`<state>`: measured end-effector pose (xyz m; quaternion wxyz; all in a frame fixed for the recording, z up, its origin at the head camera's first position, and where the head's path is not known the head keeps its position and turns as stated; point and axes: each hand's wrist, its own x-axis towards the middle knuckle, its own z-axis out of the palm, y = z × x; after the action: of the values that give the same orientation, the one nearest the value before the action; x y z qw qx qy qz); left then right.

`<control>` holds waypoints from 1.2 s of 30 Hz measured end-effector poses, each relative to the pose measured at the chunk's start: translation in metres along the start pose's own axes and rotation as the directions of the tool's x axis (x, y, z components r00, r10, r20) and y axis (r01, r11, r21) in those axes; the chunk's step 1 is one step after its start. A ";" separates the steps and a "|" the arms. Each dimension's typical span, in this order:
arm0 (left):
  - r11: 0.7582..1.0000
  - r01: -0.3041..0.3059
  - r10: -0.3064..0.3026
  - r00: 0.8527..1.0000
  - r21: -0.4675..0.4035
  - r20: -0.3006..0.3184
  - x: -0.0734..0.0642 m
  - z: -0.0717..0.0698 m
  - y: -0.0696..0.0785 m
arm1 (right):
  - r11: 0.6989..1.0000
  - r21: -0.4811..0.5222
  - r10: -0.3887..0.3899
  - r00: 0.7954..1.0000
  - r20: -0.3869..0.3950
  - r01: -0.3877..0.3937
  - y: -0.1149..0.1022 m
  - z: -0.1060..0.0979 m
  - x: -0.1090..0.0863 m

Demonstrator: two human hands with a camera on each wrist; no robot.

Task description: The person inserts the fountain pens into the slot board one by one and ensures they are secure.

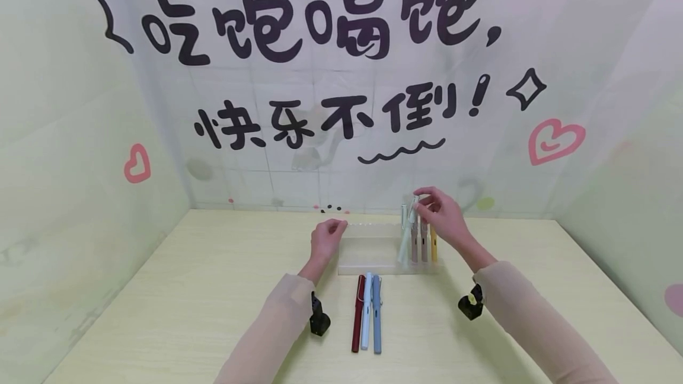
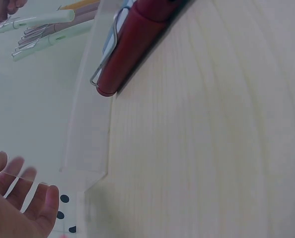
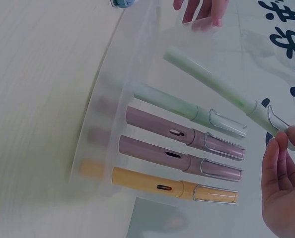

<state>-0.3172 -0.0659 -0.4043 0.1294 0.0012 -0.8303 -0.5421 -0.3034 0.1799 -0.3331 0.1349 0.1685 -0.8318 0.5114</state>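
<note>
Pale green pen (image 3: 214,85) hangs tilted at the right half of a clear pen holder (image 1: 365,268), its clip end up and to the right, its lower end slanting down to the left. The right hand (image 1: 445,216) pinches it near the top of the cap, by the metal clip, between thumb and fingertips. Whether its lower end touches the holder cannot be told.

Four more pens lean side by side in the holder, just beside the held one. From left to right they are a second green pen (image 3: 170,101), two mauve pens (image 3: 155,156) and a yellow pen (image 3: 147,183) at the right end, all with their clips upward.

The left hand (image 1: 325,242) grips the holder's upper left edge, thumb on one side of the thin plastic and fingers on the other.

On the pale wooden table (image 1: 160,313), just in front of the holder, a dark red pen (image 1: 358,313), a light blue pen (image 1: 366,319) and a grey-blue pen (image 1: 377,322) lie close together, clip ends toward the holder.

Both arms wear beige sleeves (image 1: 274,325), with a small black camera (image 1: 320,317) at each wrist. Behind the table stands a pale backdrop (image 1: 235,85) printed with large black characters and a pink heart (image 1: 556,142).
</note>
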 end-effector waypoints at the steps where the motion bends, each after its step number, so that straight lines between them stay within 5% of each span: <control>1: 1.000 -0.003 0.003 1.000 -0.001 -0.001 0.000 0.000 0.000 | 1.000 -0.006 -0.011 1.000 -0.013 0.011 0.001 0.001 -0.001; 12: 1.000 -0.009 0.009 1.000 0.003 -0.002 -0.001 0.000 0.002 | 0.987 -0.101 -0.133 0.989 -0.069 0.125 0.013 0.014 -0.009; 27: 1.000 -0.009 0.009 1.000 0.012 -0.006 0.000 0.000 0.000 | 0.968 -0.146 -0.204 0.979 0.013 0.204 0.013 0.021 -0.009; 36: 1.000 -0.016 0.016 1.000 0.008 -0.008 -0.001 0.000 0.001 | 0.971 -0.088 -0.218 0.974 0.057 0.222 0.016 0.024 -0.006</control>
<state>-0.3159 -0.0653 -0.4038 0.1371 -0.0025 -0.8319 -0.5377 -0.3059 0.1661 -0.3592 0.1789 0.2651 -0.8342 0.4493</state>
